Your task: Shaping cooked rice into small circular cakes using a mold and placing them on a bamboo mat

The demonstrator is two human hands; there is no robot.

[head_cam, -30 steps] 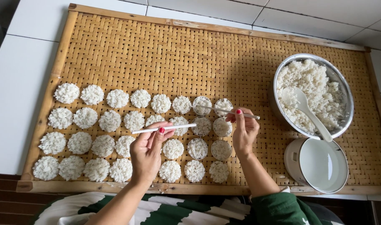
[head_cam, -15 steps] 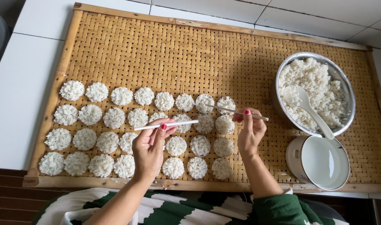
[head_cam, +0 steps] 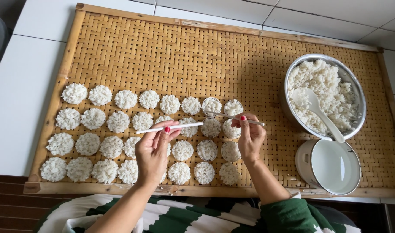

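Shaping rice cakes on a woven bamboo tray [head_cam: 119, 51]. The left hand [head_cam: 152, 153] grasps a white stick [head_cam: 169, 127]; the right hand [head_cam: 250, 138] grasps a second stick [head_cam: 214, 114] over the ring moulds [head_cam: 211, 105] at the right end of the rice-cake rows [head_cam: 119, 122]. Right of the rows stand a rice bowl [head_cam: 357, 92] with a spoon [head_cam: 316, 110] and a water pot [head_cam: 305, 162]. The next move likely calls for pressing rice level within a mould

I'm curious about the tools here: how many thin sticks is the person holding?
2. One white stick is held in the left hand, over the rice cakes; the other stick is pinched in the right hand, pointing left. None seems hidden.
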